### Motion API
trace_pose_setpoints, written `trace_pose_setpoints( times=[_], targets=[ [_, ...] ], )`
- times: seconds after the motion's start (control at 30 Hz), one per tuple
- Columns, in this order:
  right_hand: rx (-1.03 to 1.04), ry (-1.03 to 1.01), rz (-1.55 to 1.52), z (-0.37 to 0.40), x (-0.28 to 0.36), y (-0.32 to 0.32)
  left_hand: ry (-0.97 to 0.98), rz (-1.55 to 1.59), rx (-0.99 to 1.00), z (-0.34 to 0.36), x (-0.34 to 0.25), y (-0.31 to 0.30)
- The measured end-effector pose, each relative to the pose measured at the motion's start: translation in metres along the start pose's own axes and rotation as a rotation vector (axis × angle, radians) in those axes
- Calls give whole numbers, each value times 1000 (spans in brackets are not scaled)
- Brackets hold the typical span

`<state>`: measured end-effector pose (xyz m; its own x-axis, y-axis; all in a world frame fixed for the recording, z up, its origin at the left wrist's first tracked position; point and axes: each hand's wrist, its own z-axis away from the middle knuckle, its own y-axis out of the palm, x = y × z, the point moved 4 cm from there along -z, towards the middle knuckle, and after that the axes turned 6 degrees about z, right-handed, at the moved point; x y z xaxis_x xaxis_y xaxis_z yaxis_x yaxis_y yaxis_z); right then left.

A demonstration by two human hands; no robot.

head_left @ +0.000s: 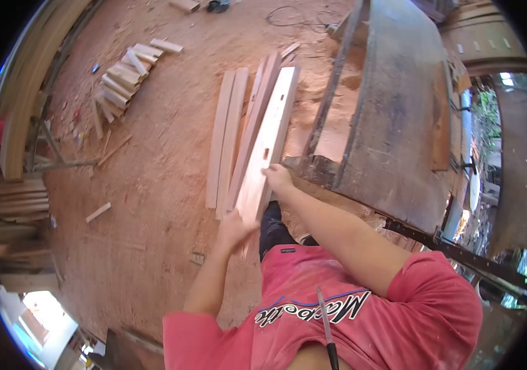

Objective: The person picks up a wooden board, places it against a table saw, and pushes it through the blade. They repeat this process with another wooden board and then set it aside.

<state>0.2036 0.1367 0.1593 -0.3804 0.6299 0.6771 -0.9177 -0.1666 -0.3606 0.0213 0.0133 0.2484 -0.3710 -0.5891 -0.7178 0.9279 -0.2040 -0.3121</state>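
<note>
A long pale wooden board with small rectangular slots cut through its face stretches away from me at a tilt. My left hand is closed around its near end. Farther up, my right hand grips the board's right edge, just below one of the slots. Beside and partly behind this board are several reddish planks, side by side. A narrow metal tool with a dark handle shows against the front of my pink shirt; what holds it there is hidden.
Sawdust covers the floor. A pile of short wood pieces lies at the upper left. On the right stands a large worn tabletop with clamps along its far side. Stacked boards line the left edge. A cable lies at the top.
</note>
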Motion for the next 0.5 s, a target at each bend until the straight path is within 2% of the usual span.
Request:
trace_pose_setpoints(
  times=[0.03, 0.07, 0.13, 0.23, 0.3, 0.37, 0.4, 0.43, 0.47, 0.5],
  targets=[
    [45, -154, 129, 13, 10, -8, -45, -200, -12, -36, 15, 12],
    [26, -159, 129, 25, 14, -24, -31, -53, -51, -71, 60, 31],
    [414, -360, 250, 52, 22, -47, -3, -95, -28, -90, 44, 38],
    [467, -279, 76, 93, -28, -101, -9, -143, -2, -116, 52, 59],
    [402, -132, 113, 125, -100, -144, -49, -172, -5, -130, 59, 65],
    [128, 25, 383, 177, -173, -195, -19, -290, -34, -126, 59, 68],
    [-62, 96, 360, 211, -220, -216, -102, -220, -19, -120, 62, 66],
    [-181, 228, 228, 243, -289, -237, -180, -161, 0, -112, 69, 66],
    [-348, 239, 17, 287, -353, -249, -159, -196, 28, -106, 77, 71],
    [-473, 400, -291, 345, -397, -247, -142, -300, -3, -101, 90, 72]
  ],
)
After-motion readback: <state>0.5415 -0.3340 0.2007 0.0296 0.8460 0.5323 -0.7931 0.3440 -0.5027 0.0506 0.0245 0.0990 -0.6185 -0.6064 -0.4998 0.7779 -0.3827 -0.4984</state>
